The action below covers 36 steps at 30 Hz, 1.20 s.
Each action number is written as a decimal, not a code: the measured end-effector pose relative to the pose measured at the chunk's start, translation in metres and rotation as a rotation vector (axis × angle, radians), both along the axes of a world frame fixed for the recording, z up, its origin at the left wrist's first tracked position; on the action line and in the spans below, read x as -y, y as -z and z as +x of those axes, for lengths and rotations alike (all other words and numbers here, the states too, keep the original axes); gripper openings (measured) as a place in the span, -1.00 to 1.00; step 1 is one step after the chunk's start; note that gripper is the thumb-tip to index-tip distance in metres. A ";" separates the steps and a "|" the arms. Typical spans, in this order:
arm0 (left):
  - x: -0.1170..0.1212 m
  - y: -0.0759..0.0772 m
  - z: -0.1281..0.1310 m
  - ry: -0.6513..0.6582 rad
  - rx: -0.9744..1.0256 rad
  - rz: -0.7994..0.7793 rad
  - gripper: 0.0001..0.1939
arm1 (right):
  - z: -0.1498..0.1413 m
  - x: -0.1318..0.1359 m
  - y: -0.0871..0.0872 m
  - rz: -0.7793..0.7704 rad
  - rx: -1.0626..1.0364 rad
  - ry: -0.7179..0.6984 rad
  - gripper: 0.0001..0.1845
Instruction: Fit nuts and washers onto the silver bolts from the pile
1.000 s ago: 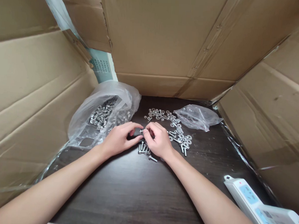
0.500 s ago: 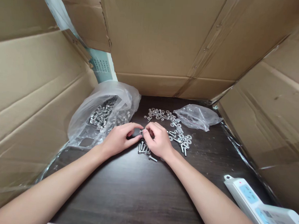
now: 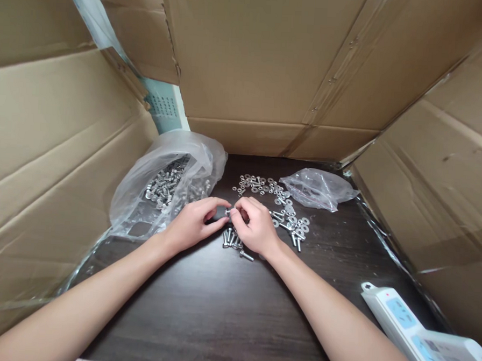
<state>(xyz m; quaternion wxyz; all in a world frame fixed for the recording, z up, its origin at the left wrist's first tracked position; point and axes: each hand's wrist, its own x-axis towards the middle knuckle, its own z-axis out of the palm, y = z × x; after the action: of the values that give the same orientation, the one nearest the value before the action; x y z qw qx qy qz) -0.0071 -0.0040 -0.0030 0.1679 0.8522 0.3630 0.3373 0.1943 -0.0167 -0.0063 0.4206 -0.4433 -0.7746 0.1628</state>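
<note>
My left hand [image 3: 195, 222] curves its thumb and index finger around the head end of a small metal bolt [image 3: 228, 212]. The other end of that bolt sits in the pinch of my right hand [image 3: 254, 224], whose fingers hide most of it. Both sets of fingertips meet just above the table. Right below them lies a small group of bolts [image 3: 230, 238], with a single bolt [image 3: 247, 255] on its near side. Close to my right hand, washers [image 3: 304, 228], nuts and more bolts [image 3: 296, 241] are scattered.
An open clear plastic bag [image 3: 122, 201] full of bolts [image 3: 163, 187] stands at the left. A flatter plastic bag [image 3: 319, 188] lies at the back right. A white power strip [image 3: 403, 315] rests at the lower right. Cardboard walls [image 3: 271, 58] enclose the dark table [image 3: 201, 318].
The bolt between my fingertips has turned very slightly. Both hands and everything else stay in place.
</note>
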 end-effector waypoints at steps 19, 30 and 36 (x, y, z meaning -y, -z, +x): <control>0.002 -0.002 0.000 -0.038 -0.047 0.038 -0.80 | 0.000 0.001 -0.001 -0.016 -0.008 0.010 -0.79; 0.002 -0.001 0.000 -0.009 -0.066 0.018 -0.80 | 0.001 0.001 -0.003 -0.027 -0.001 -0.010 -0.79; 0.001 -0.001 0.000 0.011 -0.060 0.000 -0.80 | 0.001 0.001 -0.003 -0.025 -0.001 -0.024 -0.78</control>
<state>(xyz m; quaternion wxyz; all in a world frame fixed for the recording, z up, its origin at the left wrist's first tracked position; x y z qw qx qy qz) -0.0073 -0.0048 -0.0024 0.1587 0.8639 0.3631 0.3108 0.1950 -0.0175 -0.0036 0.4135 -0.4391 -0.7776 0.1776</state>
